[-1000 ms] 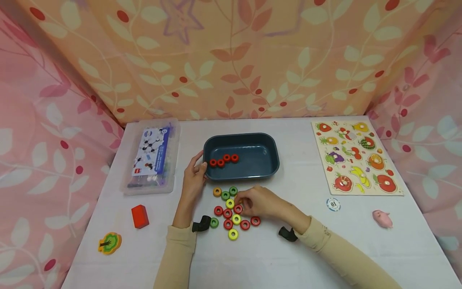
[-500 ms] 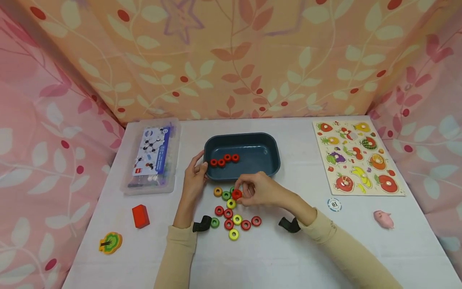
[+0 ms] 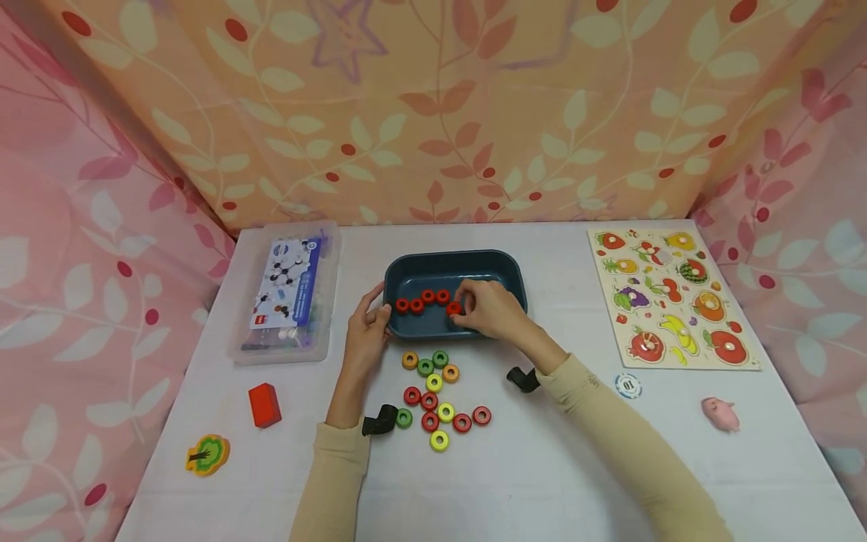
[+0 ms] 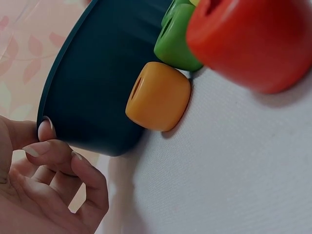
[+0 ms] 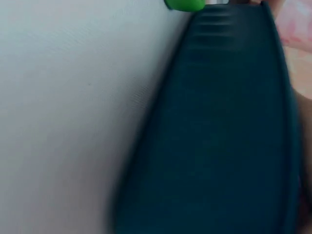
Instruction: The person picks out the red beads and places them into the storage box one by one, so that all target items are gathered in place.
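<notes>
Red and ring-shaped, a bead is sitting between the thumb and fingers of our right hand, which are pinching it inside the dark teal tray; we cannot tell whether it is touching the tray's floor. Just left of it, four other red beads are lying in the tray in a loose row. Our left hand is gripping the tray's left end, thumb and fingers pinching the rim.

Nearer to us, five red rings, three yellow rings, three green rings and two orange rings are lying scattered on the white tablecloth. We are wearing beige sleeves.

Farther left, a translucent case with a molecule label, a red block and a tree-shaped toy are resting; at the right we are seeing a fruit peg puzzle, a round chip and a pink pig figure. Floral curtains are hanging behind.
</notes>
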The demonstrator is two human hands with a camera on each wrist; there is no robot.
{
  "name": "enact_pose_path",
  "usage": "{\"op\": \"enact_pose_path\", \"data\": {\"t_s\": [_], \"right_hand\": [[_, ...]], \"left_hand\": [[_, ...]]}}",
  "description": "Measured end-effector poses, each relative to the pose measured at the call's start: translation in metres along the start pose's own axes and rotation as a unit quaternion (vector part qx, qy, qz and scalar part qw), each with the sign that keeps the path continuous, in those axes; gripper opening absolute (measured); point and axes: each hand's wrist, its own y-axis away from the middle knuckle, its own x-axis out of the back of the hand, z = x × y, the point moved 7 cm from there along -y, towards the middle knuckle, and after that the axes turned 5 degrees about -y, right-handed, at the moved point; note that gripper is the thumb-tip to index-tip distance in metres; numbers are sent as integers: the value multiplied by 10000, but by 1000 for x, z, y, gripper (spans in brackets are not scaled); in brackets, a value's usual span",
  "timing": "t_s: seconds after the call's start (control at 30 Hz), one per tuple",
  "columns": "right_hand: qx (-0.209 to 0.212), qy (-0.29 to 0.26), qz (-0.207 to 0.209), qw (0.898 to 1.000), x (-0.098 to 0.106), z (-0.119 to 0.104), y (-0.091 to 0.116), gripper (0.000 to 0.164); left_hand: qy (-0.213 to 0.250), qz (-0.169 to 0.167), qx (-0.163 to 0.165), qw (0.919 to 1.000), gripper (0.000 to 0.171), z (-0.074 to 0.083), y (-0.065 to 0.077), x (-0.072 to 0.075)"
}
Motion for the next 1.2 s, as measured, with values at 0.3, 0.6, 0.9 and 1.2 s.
{"op": "enact_pose_path", "data": {"t_s": [0.3,0.6,0.9,1.2], "right_hand": [[-479,-43,-192,9987,-14,12,-22,28],[-187,-412,-170,9988,-21,7,-28,33],[202,-779,235,9965,-7,-5,-17,29],[779,-990,63,9920,9,-28,16,26]], "left_hand": [[-27,6,-75,10000,43,1,0,0],[-52,-61,-82,9999,44,7,2,1],[-6,-55,-54,10000,43,2,0,0],[-50,-12,-127,9999,43,3,0,1]]}}
